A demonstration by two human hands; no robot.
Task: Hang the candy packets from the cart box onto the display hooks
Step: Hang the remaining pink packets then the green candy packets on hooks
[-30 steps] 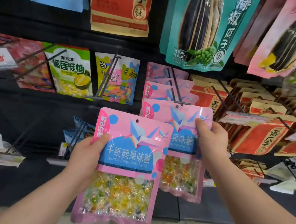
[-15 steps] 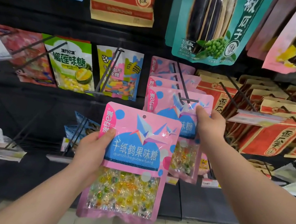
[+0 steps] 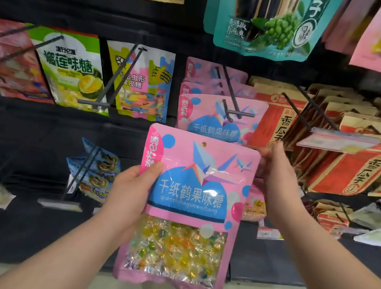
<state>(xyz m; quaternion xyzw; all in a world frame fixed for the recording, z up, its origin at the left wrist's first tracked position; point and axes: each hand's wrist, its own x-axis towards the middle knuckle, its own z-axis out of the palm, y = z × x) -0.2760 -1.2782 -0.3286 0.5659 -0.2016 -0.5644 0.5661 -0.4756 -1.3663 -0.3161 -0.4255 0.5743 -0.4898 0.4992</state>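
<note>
My left hand [image 3: 128, 190] grips a pink candy packet [image 3: 188, 209] by its left edge and holds it upright in front of the display; a blue label, a paper-crane picture and a clear window of wrapped candies face me. Just above it, several identical pink packets [image 3: 216, 118] hang on a black display hook [image 3: 232, 108]. My right hand [image 3: 274, 169] is at the top right corner of the held packet, just below the hung packets. Its fingertips are hidden behind the packet edge, so its grip is unclear. The cart box is out of view.
Green durian candy packets [image 3: 71, 68] and gummy packets [image 3: 146, 87] hang to the left, red-brown seed bags [image 3: 346, 164] to the right, and large teal [image 3: 266, 19] and pink bags above. Black hooks with price tags [image 3: 337, 140] jut out at me. Lower hooks hold small packets [image 3: 96, 172].
The packet my right hand was threading now hangs on the hook. My left hand has lifted its packet higher and nearer the hook. The view has tilted up.
</note>
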